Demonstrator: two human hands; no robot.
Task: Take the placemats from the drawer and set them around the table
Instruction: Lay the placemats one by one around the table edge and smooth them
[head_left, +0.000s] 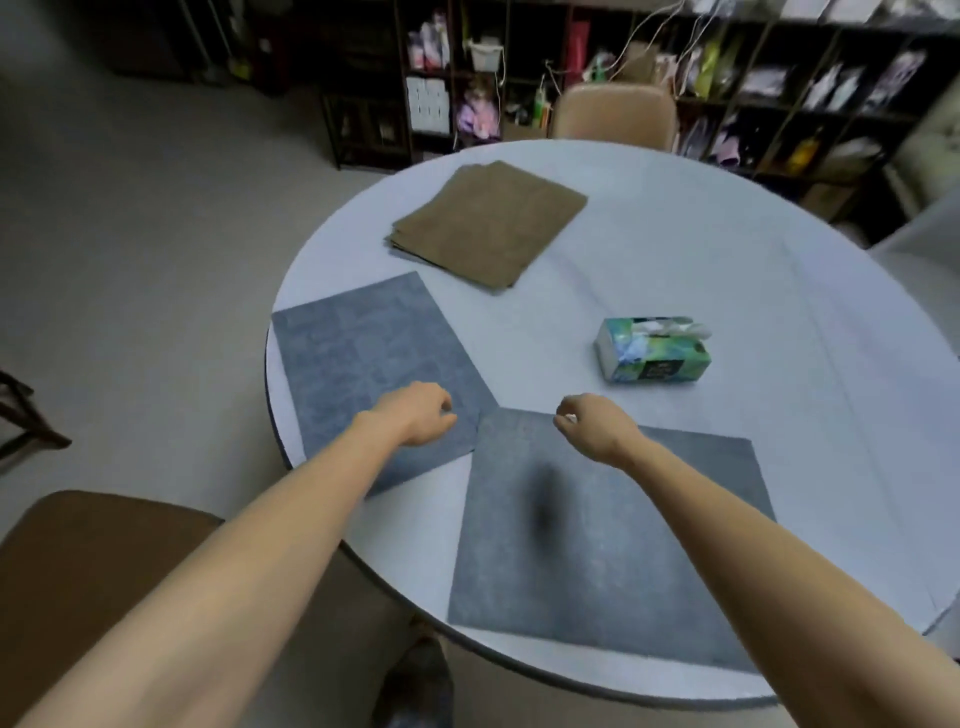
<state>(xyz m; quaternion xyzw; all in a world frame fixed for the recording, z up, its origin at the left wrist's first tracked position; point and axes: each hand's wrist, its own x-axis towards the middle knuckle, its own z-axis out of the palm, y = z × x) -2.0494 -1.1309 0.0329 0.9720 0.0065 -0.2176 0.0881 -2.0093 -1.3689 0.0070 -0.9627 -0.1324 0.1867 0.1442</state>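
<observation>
Two grey-blue placemats lie flat on the round white table: one placemat at the left edge, another placemat at the near edge. A stack of brown placemats rests farther back on the left. My left hand hovers over the left mat's near corner with its fingers loosely curled and holding nothing. Over the far edge of the near mat, my right hand is also loosely curled and holds nothing.
A green tissue box stands near the table's middle. A tan chair sits at the far side and a brown chair at the near left. Dark shelves full of items line the back wall.
</observation>
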